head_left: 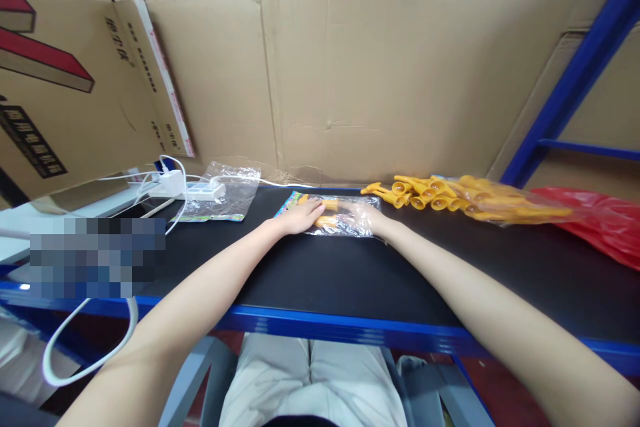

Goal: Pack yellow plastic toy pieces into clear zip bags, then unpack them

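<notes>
A clear plastic bag with a coloured header card lies on the black table top, and yellow plastic pieces show through it. My left hand rests flat on the bag's left end, fingers stretched out. My right hand sits at the bag's right end, partly inside or under the film, fingers around a yellow piece. A heap of yellow plastic toys lies to the right, partly in a clear bag.
A stack of empty clear bags lies at the back left beside a white power strip with cables. A red plastic bag sits at the far right. Cardboard sheets wall the back. The table has a blue metal edge.
</notes>
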Demonstrator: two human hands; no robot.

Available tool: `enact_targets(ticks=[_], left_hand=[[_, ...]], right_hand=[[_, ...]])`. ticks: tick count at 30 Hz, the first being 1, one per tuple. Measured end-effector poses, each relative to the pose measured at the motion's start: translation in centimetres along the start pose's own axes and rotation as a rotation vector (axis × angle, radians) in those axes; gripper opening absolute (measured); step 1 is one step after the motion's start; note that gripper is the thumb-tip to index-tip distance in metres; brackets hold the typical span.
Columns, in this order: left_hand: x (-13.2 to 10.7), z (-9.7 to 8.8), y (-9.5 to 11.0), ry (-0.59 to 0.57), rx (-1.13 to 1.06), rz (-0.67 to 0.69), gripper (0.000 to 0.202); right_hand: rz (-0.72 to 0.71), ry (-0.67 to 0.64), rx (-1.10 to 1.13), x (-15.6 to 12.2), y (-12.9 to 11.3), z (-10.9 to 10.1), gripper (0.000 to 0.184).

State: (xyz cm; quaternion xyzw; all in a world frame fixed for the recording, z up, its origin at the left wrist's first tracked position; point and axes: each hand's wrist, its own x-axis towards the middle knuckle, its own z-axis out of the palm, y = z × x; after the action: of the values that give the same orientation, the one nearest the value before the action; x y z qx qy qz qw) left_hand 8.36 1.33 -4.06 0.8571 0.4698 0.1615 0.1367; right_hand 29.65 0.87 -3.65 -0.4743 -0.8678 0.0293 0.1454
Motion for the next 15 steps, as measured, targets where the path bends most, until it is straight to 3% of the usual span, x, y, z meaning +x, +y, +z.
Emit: enact_targets(ticks=[8, 15], left_hand=[[-0.2, 0.1, 0.3, -0.035, 0.130, 0.011, 0.070], [0.0, 0.1, 0.7, -0.050, 0.231, 0.065, 0.060]], right_hand=[[0.106, -0.167, -0.222, 0.1, -2.0, -1.1, 0.045], [0.072, -0.116, -0.176, 0.2, -1.3, -0.4, 0.048]])
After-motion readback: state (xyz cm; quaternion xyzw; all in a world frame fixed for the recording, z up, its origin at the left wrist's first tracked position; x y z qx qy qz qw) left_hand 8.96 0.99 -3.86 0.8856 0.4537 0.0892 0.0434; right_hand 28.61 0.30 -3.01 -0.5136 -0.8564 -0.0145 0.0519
